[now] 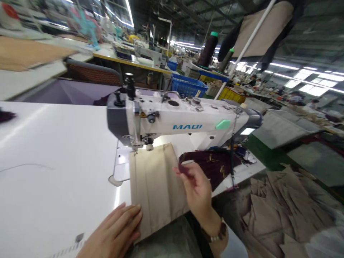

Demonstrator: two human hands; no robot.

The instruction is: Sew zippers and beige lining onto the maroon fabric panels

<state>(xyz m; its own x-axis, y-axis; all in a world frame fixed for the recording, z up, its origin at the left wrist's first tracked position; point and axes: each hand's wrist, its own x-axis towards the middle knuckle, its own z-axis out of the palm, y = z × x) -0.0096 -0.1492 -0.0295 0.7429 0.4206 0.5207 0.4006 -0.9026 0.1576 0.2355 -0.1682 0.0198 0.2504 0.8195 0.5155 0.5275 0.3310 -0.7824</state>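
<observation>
A beige fabric panel (153, 186) with lengthwise folds lies on the white table, its far edge beneath the needle area of the sewing machine (185, 122). My left hand (115, 229) rests flat with fingers stretched out, fingertips on the panel's near left edge. Over the panel's right side, my right hand (199, 186) pinches a small maroon fabric piece (183, 169) between thumb and fingers. Beyond that hand, a pile of dark maroon fabric (215, 165) lies under the machine arm, with small brass-coloured pieces on it.
The white tabletop (59, 154) carries a loose thread at left. Brown fabric pieces (279, 204) are heaped low at right. Behind the machine stand a blue crate (189, 85), thread cones (209, 48) and another sewing machine (150, 53). A pale pole (249, 39) rises at right.
</observation>
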